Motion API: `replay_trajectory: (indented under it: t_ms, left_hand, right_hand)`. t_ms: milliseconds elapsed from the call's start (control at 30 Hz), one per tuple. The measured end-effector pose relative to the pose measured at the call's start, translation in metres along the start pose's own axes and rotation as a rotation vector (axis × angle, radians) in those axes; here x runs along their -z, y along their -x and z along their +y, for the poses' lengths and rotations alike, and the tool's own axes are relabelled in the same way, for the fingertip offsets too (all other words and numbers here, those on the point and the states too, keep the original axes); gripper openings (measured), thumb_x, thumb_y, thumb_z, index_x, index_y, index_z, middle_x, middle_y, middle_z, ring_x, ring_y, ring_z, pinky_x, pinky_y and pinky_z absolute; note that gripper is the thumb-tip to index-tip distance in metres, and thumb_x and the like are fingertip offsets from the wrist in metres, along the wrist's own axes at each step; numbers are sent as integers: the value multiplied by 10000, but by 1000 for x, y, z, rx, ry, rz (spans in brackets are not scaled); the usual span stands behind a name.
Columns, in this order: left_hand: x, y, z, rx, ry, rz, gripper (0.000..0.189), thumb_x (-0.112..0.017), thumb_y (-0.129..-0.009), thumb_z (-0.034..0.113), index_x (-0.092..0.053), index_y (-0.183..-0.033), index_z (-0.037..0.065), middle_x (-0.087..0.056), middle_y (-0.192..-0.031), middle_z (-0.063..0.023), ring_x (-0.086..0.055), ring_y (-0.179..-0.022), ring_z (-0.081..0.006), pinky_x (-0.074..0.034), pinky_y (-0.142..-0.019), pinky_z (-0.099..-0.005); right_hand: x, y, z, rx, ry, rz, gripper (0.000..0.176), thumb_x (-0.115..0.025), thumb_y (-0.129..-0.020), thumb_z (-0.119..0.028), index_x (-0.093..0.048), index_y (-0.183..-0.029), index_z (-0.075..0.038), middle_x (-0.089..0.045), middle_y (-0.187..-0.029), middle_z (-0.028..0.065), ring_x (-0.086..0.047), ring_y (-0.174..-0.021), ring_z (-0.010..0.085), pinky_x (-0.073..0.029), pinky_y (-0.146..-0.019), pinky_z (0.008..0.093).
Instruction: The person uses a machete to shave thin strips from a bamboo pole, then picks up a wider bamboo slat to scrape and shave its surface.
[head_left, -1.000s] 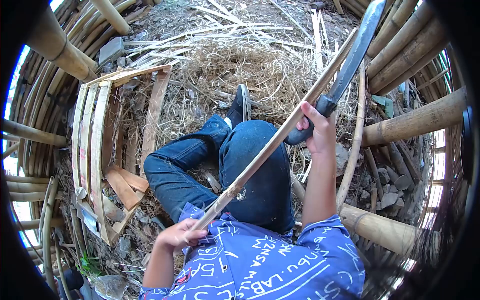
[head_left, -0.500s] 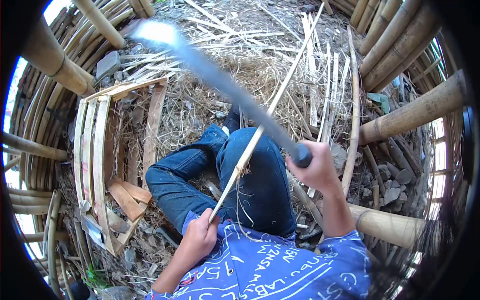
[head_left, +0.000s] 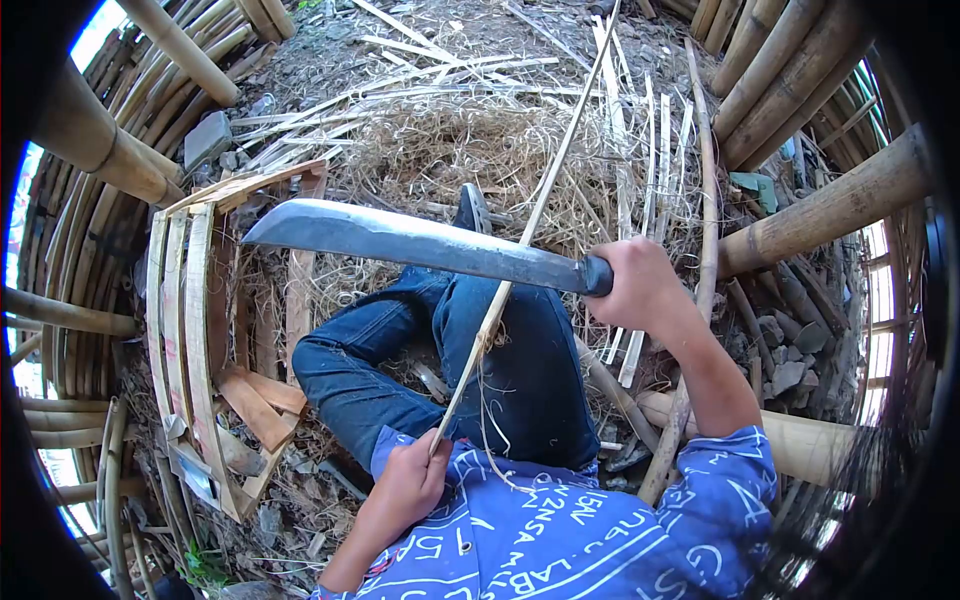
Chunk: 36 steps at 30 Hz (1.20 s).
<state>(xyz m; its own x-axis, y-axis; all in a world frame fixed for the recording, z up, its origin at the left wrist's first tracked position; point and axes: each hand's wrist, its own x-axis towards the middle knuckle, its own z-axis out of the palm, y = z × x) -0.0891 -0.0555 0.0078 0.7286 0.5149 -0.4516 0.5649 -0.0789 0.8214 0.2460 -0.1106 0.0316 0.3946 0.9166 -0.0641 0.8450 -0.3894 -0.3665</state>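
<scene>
My right hand (head_left: 635, 285) is closed in a full fist around the dark handle of the machete (head_left: 400, 240), fingers wrapped all the way round with no gap showing. The blade runs out from that fist to the left, almost level, its tip over the slatted frame (head_left: 190, 300) that lies on the ground beyond my bent leg. My left hand (head_left: 410, 480) is shut just as firmly on the near end of the bamboo strip (head_left: 560, 160), low and close to my chest, right against my blue printed shirt (head_left: 560, 530). From that fist the strip slants up and away over my jeans (head_left: 520, 360), passes behind the blade close to the handle, and goes on far past it over the heap of shavings (head_left: 470, 140). I cannot tell whether the edge is touching the strip where they cross. Thin fibres hang loose from the strip a little above my left fist. My shoe (head_left: 470, 208) shows just beyond the blade, and thick bamboo poles (head_left: 830, 215) lie out past my right fist.
</scene>
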Motion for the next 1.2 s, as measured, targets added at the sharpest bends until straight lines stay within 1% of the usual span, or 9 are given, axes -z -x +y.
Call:
replay_trajectory:
  t_ms: [167, 233, 267, 333, 467, 533, 967, 1067, 1200]
  left_hand:
    - [1, 2, -1, 8, 19, -19, 198, -463, -998, 132, -527, -890, -21, -461, -583, -131, -460, -504, -195, -391, -505, -355]
    - [1, 3, -3, -14, 18, -5, 175, -482, -975, 134, -542, -938, -27, -524, -618, -246, -537, -523, -400, -400, -505, -428]
    - [1, 4, -4, -16, 21, -4, 175, -482, -975, 134, -542, -938, -27, -524, -618, -246, -537, -523, -400, -400, -505, -428]
    - [1, 5, -6, -1, 19, 5, 201, -471, -996, 133, -535, -881, -19, -460, -574, -125, -457, -502, -195, -391, -506, -359]
    - [5, 2, -2, -2, 18, -30, 200, -485, -980, 146, -557, -933, -35, -528, -609, -232, -535, -495, -349, -398, -499, -411]
    - [2, 2, -4, -13, 58, -7, 225, -487, -997, 156, -543, -870, -21, -452, -579, -123, -434, -513, -176, -389, -507, -361]
    - [6, 5, -16, 30, 63, -27, 222, -480, -999, 163, -548, -907, -27, -472, -597, -111, -434, -550, -139, -383, -525, -337]
    - [0, -7, -24, -48, 116, -82, 252, -487, -995, 199, -529, -889, -26, -509, -608, -182, -509, -525, -268, -415, -544, -405]
    - [5, -12, -30, 3, 335, -259, 313, -451, -1027, 225, -520, -830, -8, -476, -617, -29, -449, -572, -112, -384, -534, -308]
  right_hand:
    - [7, -2, -3, 26, 88, 41, 182, -711, -634, -183, -687, -755, -49, -640, -686, 191, -652, -699, 378, -528, -684, 435]
    - [7, -6, 15, -7, 75, 87, 179, -712, -642, -180, -688, -760, -47, -642, -688, 189, -651, -698, 378, -526, -682, 436]
    - [8, -9, 24, -43, 61, 135, 176, -713, -649, -177, -689, -764, -45, -644, -691, 187, -650, -698, 379, -525, -680, 438]
    - [15, -13, 28, -67, 89, 145, 177, -712, -655, -175, -689, -770, -42, -646, -694, 186, -650, -704, 378, -523, -682, 437]
    - [22, -21, 33, -80, 152, 164, 185, -709, -662, -179, -690, -783, -41, -656, -729, 188, -648, -727, 379, -521, -696, 434]
    - [24, -24, 32, -79, 176, 160, 182, -707, -662, -178, -690, -782, -43, -659, -744, 189, -647, -732, 381, -521, -698, 432]
    - [50, -40, 79, -320, 81, 426, 214, -655, -733, -189, -672, -762, 23, -655, -674, 202, -679, -661, 337, -529, -634, 416]
    - [28, -21, 44, -277, -93, 220, 192, -684, -715, -163, -686, -781, 18, -656, -653, 161, -664, -603, 250, -522, -610, 375]
    - [11, -3, -20, -111, -131, 19, 229, -695, -688, -217, -713, -816, -28, -681, -733, 183, -690, -716, 323, -547, -701, 400]
